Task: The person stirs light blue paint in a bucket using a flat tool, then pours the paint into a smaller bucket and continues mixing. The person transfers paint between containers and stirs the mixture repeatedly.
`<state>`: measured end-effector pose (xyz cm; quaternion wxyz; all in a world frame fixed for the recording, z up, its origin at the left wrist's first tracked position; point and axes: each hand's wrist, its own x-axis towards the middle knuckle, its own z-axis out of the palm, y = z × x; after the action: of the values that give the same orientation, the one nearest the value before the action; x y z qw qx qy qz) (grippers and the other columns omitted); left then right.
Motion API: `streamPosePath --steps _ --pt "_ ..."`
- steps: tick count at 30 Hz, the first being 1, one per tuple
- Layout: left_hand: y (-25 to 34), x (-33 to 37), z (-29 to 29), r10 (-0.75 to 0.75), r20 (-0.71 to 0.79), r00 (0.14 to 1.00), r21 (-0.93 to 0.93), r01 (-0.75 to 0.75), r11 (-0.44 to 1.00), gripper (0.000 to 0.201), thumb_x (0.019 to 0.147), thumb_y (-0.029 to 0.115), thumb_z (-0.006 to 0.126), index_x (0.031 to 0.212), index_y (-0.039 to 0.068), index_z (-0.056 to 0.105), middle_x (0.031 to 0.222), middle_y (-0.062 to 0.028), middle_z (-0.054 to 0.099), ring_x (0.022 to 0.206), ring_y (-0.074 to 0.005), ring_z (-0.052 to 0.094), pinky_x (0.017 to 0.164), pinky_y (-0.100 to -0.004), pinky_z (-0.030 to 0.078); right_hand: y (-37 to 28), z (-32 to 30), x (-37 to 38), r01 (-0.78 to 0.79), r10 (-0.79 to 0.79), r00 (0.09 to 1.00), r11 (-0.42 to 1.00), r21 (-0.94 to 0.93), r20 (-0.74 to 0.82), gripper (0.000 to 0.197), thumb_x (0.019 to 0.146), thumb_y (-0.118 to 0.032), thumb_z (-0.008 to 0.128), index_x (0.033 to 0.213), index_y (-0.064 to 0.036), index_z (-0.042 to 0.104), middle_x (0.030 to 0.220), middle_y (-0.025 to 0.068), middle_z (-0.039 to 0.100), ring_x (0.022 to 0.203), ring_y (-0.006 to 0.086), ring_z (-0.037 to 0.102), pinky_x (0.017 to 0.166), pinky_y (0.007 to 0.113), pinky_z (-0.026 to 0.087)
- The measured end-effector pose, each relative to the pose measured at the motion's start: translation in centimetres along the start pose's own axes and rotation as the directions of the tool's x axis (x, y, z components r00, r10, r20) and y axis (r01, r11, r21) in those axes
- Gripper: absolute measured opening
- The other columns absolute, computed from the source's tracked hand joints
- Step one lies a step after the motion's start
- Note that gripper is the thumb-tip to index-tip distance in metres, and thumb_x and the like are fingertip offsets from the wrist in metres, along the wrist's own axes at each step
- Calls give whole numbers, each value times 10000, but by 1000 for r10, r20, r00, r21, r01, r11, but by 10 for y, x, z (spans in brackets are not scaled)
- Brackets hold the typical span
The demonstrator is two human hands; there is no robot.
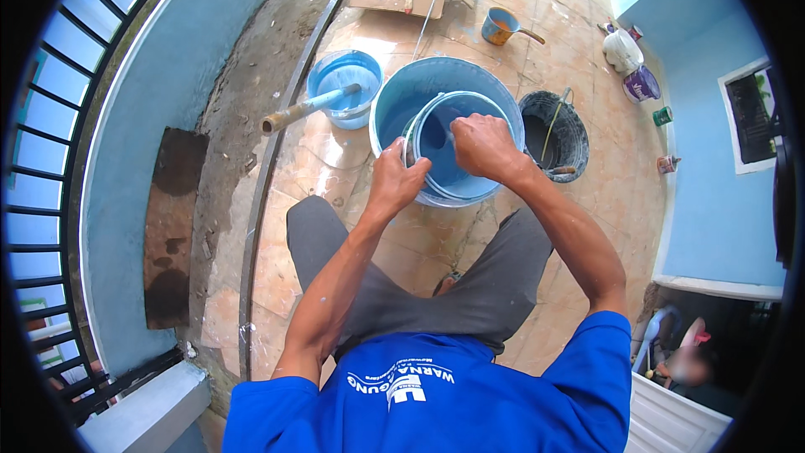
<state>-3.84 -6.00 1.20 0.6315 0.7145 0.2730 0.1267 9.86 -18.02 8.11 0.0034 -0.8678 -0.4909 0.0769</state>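
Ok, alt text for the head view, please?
A crouching person's left hand grips the rim of a small paint pail tilted inside a large blue bucket, while the right hand reaches into it. Beside them on the tiled floor stand a blue tub and a black bucket.

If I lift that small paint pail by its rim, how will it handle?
The small pail likely weighs more than its size suggests, since blue paint fills it. Its wet rim under the left hand may be slippery. Tilted over the large bucket, it could slosh.
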Motion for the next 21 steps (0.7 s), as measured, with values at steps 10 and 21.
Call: streamPosePath --steps 10,21 --pt "-13 7 6 43 -54 998 108 -37 993 260 830 206 681 843 -32 576 715 -186 663 645 -312 704 631 -428 548 -12 18 -34 146 -125 974 984 -100 189 109 788 -72 653 750 -31 747 773 206 729 736 350 747 635 441 581" --pt "-5 6 0 78 -74 994 250 -58 967 274 806 209 693 855 -38 587 763 -194 644 671 -360 635 672 -446 509 -12 -8 -6 87 -85 996 987 -132 19 111 796 -101 674 754 -54 765 748 169 733 711 317 749 628 418 578"
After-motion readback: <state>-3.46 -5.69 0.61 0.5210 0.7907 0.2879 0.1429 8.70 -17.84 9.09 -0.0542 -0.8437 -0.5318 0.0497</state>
